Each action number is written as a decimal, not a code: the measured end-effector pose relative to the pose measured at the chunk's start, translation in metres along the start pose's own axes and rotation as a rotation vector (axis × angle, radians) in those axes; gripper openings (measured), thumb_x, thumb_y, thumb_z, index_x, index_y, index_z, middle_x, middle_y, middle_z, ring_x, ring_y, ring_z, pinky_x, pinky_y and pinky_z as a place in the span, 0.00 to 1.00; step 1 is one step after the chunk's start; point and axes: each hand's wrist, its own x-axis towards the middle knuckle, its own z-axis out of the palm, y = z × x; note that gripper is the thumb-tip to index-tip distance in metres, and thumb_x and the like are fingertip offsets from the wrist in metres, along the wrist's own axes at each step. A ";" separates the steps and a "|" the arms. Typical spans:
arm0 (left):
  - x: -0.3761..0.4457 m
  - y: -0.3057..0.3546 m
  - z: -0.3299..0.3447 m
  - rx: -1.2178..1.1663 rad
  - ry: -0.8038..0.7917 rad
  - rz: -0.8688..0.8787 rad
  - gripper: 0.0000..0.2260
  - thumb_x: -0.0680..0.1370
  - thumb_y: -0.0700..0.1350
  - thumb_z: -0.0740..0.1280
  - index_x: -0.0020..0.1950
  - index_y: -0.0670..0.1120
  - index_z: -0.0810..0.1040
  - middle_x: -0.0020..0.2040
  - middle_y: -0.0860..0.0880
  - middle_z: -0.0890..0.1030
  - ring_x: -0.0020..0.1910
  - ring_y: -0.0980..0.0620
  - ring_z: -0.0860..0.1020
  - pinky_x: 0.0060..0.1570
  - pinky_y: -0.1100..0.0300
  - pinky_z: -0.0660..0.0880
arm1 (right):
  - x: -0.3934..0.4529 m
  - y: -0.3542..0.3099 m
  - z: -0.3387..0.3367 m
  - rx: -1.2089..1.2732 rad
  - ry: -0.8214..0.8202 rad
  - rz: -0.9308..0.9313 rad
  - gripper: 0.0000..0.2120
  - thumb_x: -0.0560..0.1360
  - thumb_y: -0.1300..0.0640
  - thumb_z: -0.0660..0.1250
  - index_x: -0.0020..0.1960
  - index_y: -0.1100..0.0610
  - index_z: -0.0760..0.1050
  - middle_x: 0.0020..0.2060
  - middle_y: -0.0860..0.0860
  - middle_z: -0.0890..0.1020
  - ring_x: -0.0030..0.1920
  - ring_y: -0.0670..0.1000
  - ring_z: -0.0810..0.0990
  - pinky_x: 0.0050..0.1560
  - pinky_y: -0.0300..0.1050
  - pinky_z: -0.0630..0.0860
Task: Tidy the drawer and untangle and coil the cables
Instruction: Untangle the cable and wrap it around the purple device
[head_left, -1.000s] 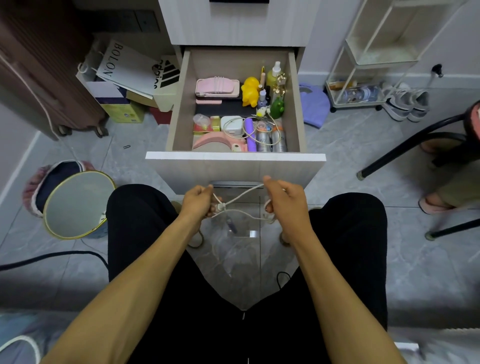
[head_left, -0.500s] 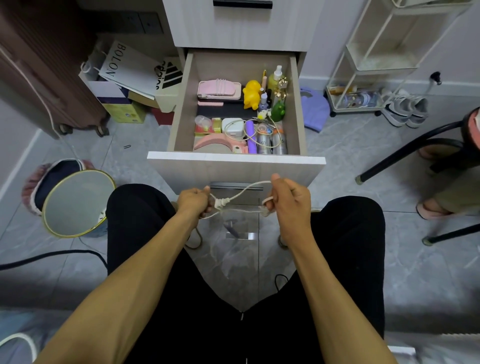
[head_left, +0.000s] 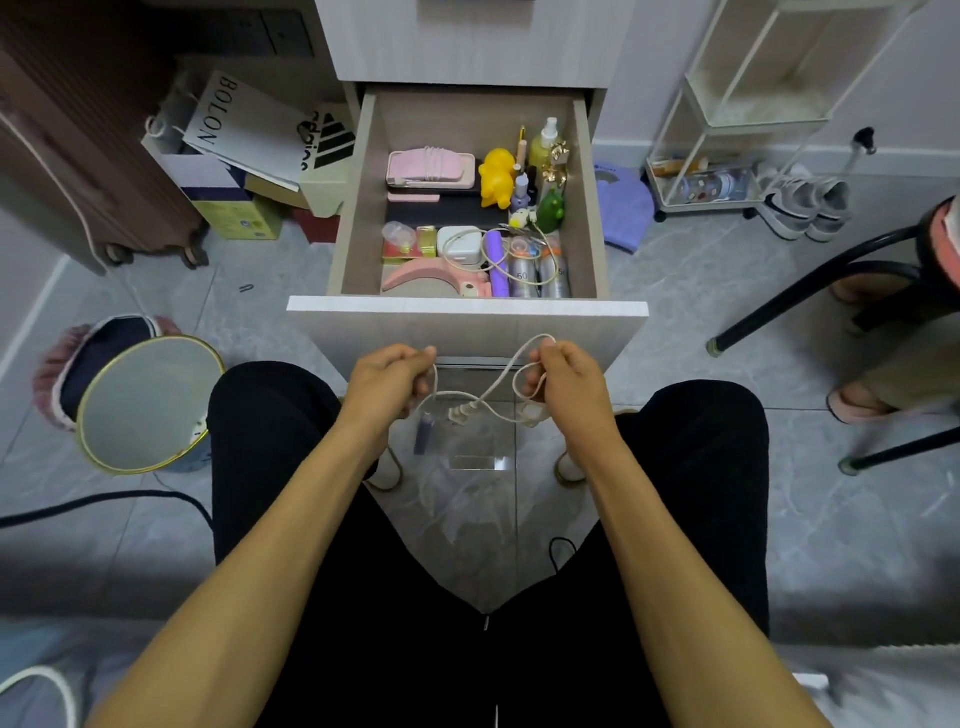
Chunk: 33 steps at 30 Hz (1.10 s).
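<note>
I pinch a white cable (head_left: 470, 402) in both hands, left hand (head_left: 387, 376) and right hand (head_left: 569, 379) each with the grip clamped on it, in front of the open drawer (head_left: 467, 306). Its slack sags between them above my knees.

Beyond my fingers stands the open drawer (head_left: 467, 306), holding a pink case (head_left: 431, 169), yellow toy (head_left: 497, 176), white charger (head_left: 460, 244) and cans (head_left: 540, 270).
</note>
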 end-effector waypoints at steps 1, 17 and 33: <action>-0.003 0.001 -0.004 -0.004 -0.012 0.025 0.13 0.79 0.47 0.68 0.36 0.45 0.76 0.27 0.50 0.73 0.23 0.56 0.65 0.21 0.67 0.61 | 0.003 0.002 0.002 -0.019 -0.002 0.038 0.13 0.82 0.56 0.57 0.42 0.57 0.75 0.29 0.49 0.77 0.30 0.45 0.76 0.36 0.42 0.74; -0.029 0.027 -0.016 -0.304 -0.218 0.154 0.14 0.80 0.44 0.63 0.34 0.47 0.76 0.28 0.49 0.70 0.26 0.54 0.64 0.28 0.63 0.60 | 0.007 0.041 0.037 -0.695 -0.528 -0.423 0.14 0.75 0.50 0.69 0.60 0.53 0.79 0.56 0.50 0.80 0.55 0.47 0.75 0.55 0.40 0.70; -0.033 0.015 -0.037 -0.247 -0.178 0.143 0.13 0.80 0.45 0.64 0.37 0.46 0.79 0.28 0.48 0.68 0.25 0.54 0.62 0.25 0.63 0.58 | 0.000 0.022 0.045 -0.404 -0.575 -0.310 0.03 0.77 0.58 0.67 0.46 0.57 0.78 0.37 0.45 0.82 0.40 0.41 0.80 0.44 0.37 0.75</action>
